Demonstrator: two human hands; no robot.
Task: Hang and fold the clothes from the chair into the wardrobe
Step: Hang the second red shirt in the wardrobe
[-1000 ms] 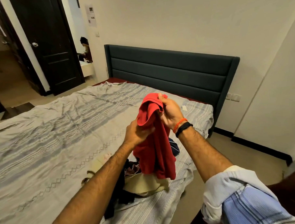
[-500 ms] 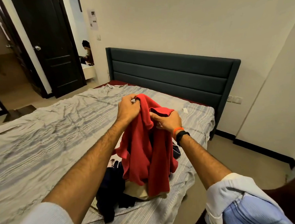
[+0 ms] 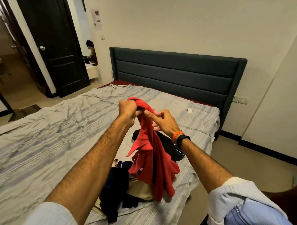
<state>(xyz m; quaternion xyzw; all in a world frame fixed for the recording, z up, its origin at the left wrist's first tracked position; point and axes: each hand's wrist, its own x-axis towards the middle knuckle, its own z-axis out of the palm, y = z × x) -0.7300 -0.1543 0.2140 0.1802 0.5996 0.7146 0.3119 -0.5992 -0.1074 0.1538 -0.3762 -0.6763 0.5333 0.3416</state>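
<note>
His left hand (image 3: 128, 109) had bunched the red shirt (image 3: 153, 156) higher; his right hand (image 3: 162, 121) now pinched its edge, still sorting it out for folding.

no legible text, wall notice (image 3: 96, 19) by the door too blurred to read

Left hand (image 3: 128, 111) has moved from low on the red garment (image 3: 153, 156) up to its top edge, now gripping it bunched. Right hand (image 3: 163, 122) dropped from the top to just beside and below the left, fingers pinching the cloth. Garment hangs longer, narrower beneath both hands.
</note>
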